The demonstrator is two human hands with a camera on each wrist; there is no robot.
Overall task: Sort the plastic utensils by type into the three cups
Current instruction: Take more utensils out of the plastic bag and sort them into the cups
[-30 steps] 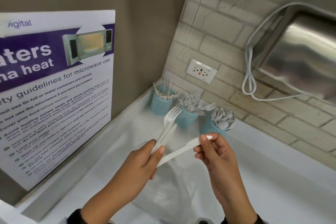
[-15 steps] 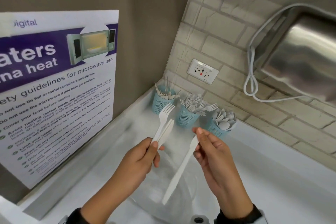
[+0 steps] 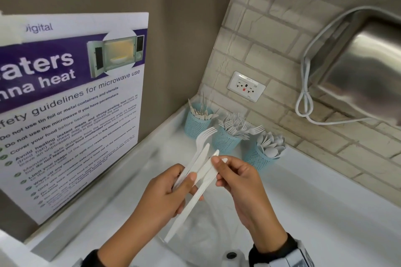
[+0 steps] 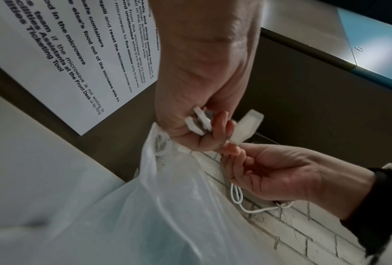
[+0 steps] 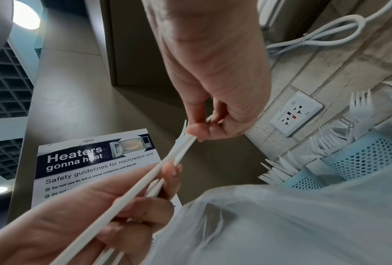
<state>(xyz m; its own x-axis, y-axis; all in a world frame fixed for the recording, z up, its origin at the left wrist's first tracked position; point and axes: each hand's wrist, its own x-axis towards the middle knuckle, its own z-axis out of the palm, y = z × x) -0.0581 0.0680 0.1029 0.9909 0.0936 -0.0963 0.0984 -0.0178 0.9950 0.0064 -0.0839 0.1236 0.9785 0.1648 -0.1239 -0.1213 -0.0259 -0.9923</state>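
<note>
Three blue mesh cups stand in the counter's back corner: a knife cup point(image 3: 196, 124), a fork cup point(image 3: 225, 144) and a spoon cup point(image 3: 257, 159). In front of them my left hand point(image 3: 171, 193) grips a white fork point(image 3: 202, 138) and a white knife point(image 3: 201, 156) by their handles, tips up. A clear plastic bag point(image 4: 167, 197) hangs from that same hand. My right hand point(image 3: 238, 178) pinches a second white knife point(image 3: 191, 201) near its blade tip. Its handle slants down-left across my left fingers. The wrist view shows this knife point(image 5: 145, 182) edge-on.
A microwave safety poster point(image 3: 65, 104) leans on the left wall. On the brick wall there is an outlet point(image 3: 246, 86), and at right a steel appliance point(image 3: 368, 67) with a looped white cord point(image 3: 303, 106). The white counter point(image 3: 314, 201) runs off to the right.
My right hand swung its knife from level to hanging, then carried it left against the left hand's fork and knife. The left hand stayed roughly put.
</note>
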